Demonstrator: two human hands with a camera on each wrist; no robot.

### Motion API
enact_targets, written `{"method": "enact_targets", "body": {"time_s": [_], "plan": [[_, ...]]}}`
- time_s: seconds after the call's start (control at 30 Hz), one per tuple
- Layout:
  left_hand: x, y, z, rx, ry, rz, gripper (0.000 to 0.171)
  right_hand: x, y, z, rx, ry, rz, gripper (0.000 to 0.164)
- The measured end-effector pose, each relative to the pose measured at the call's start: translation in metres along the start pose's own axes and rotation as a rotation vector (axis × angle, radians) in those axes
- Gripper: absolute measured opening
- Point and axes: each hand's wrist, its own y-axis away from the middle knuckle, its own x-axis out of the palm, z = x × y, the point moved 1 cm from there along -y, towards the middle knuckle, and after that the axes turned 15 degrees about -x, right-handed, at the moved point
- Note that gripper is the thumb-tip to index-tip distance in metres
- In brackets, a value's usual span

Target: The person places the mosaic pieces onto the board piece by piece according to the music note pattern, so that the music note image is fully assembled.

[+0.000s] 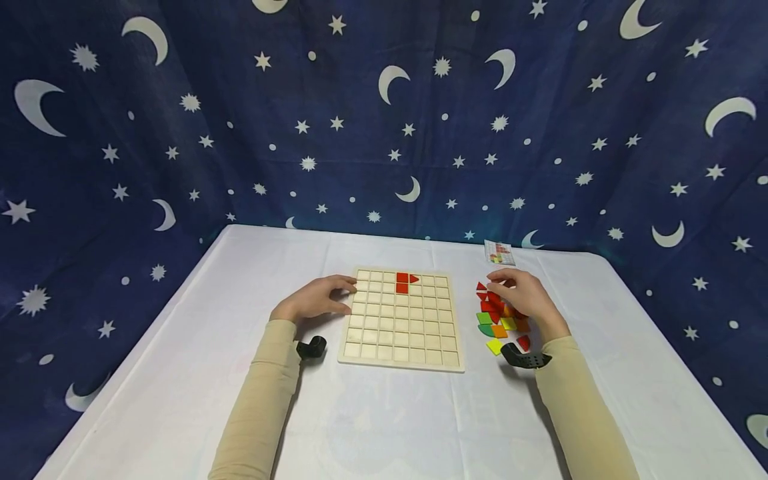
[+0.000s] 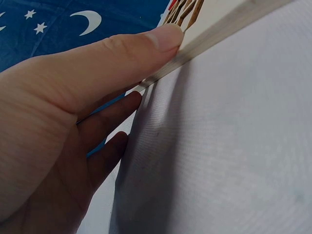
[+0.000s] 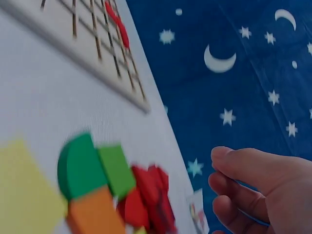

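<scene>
A square wooden grid board (image 1: pixel 401 367) lies on the table, with two red square pieces (image 1: pixel 402 289) and a red triangle (image 1: pixel 414 279) in its upper cells. My left hand (image 1: pixel 318 297) rests at the board's left side. In the left wrist view its thumb (image 2: pixel 141 51) touches the board's edge, the fingers fairly straight. Right of the board lies a pile of coloured pieces: red, orange (image 3: pixel 97 214), yellow (image 1: pixel 495 346), light green (image 3: pixel 117 169) and dark green (image 3: pixel 82 168). My right hand (image 1: pixel 523 293) hovers over the pile's far end, fingers loosely bent; no piece shows between them.
A small printed card (image 1: pixel 499 253) with a coloured pattern lies near the table's far edge, beyond the pile. White cloth covers the table (image 1: pixel 384 427). A dark blue curtain (image 1: pixel 360 180) with moons and stars stands behind and along both sides.
</scene>
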Motion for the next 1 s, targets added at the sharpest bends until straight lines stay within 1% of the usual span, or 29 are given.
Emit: {"method": "enact_targets", "body": {"time_s": [0.07, 0.23, 0.33, 0.43, 0.53, 0.63, 0.83, 1.0], "plan": [[0.000, 0.000, 0.001, 0.000, 0.002, 0.000, 0.048, -0.002, 0.004, -0.008, 0.017, 0.005, 0.019, 0.040], [0.002, -0.001, 0.003, -0.006, 0.009, 0.001, 0.048, -0.007, 0.012, -0.021, -0.004, 0.016, 0.068, 0.037], [0.002, -0.001, 0.003, 0.003, 0.008, 0.000, 0.048, -0.010, 0.016, -0.023, -0.009, 0.019, 0.115, 0.037], [0.002, -0.001, 0.002, -0.003, 0.013, 0.004, 0.048, -0.010, 0.020, -0.023, -0.016, 0.017, 0.164, 0.040], [0.001, -0.001, 0.002, -0.007, 0.011, 0.002, 0.048, -0.009, 0.022, -0.023, -0.032, 0.013, 0.191, 0.042], [0.001, -0.001, 0.001, -0.007, 0.009, 0.000, 0.048, -0.007, 0.025, -0.024, -0.037, 0.011, 0.196, 0.042], [0.004, -0.002, 0.004, 0.000, 0.010, 0.000, 0.047, -0.003, 0.027, -0.027, -0.035, 0.022, 0.180, 0.036], [0.004, -0.003, 0.004, 0.000, 0.007, -0.003, 0.047, -0.003, 0.027, -0.025, -0.024, 0.018, 0.175, 0.039]]}}
